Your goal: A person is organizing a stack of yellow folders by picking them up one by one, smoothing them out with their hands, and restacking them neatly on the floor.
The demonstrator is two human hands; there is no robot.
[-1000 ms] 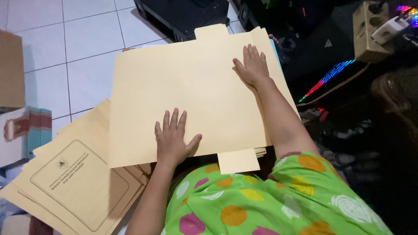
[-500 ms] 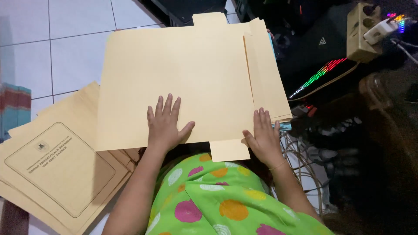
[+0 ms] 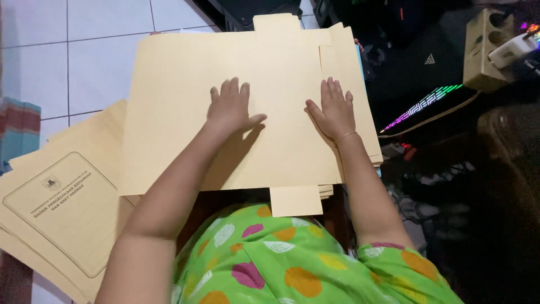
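Head view. A large tan folder [image 3: 236,112] lies opened flat on top of a stack in front of the person, tabs projecting at its far and near edges. The left hand [image 3: 230,110] rests palm down near the folder's middle, fingers spread and straight, gripping nothing. The right hand [image 3: 333,108] lies flat just beside it to the right, fingers extended and together, also closed on nothing; a thin bracelet [image 3: 346,136] sits at that wrist. Both forearms cross the folder's near edge and cover part of it.

Surroundings: a pile [image 3: 62,208] of closed folders with a printed frame lies to the left, partly under the open folder. White floor tiles [image 3: 95,62] show beyond. A green dotted garment [image 3: 281,264] fills the lower foreground and hides the stack's near side. To the right, a dark area holds a strip of coloured lights [image 3: 422,106] and a beige power strip [image 3: 486,50] with a white plug [image 3: 514,48].
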